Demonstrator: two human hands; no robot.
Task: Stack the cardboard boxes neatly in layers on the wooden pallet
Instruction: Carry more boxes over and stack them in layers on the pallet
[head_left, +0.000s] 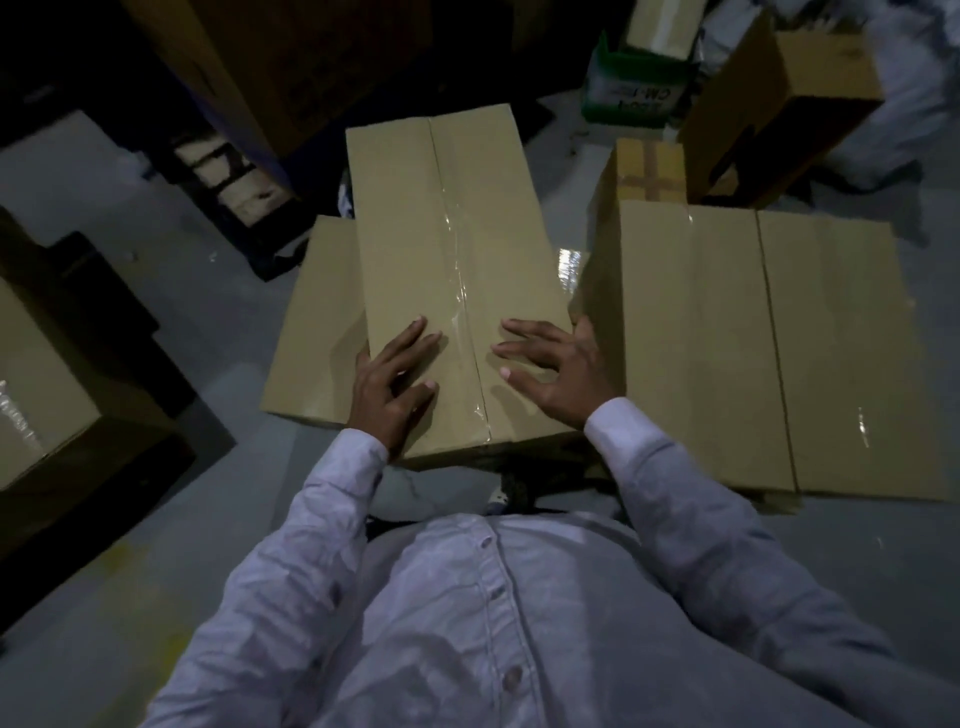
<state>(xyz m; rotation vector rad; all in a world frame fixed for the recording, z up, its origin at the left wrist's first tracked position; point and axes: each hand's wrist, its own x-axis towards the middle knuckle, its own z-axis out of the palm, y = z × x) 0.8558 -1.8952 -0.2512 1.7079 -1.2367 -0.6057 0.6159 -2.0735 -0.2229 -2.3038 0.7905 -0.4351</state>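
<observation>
Head view: left hand (395, 384) and right hand (550, 374) lie with spread fingers flat atop the taped box (457, 234), gripping nothing. The lower box (317, 332) beneath it sits offset; that overhang could tip it. No pallet shows.

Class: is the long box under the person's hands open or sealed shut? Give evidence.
Sealed shut. The long box has both top flaps lying flat, meeting at a centre seam under shiny clear tape.
</observation>
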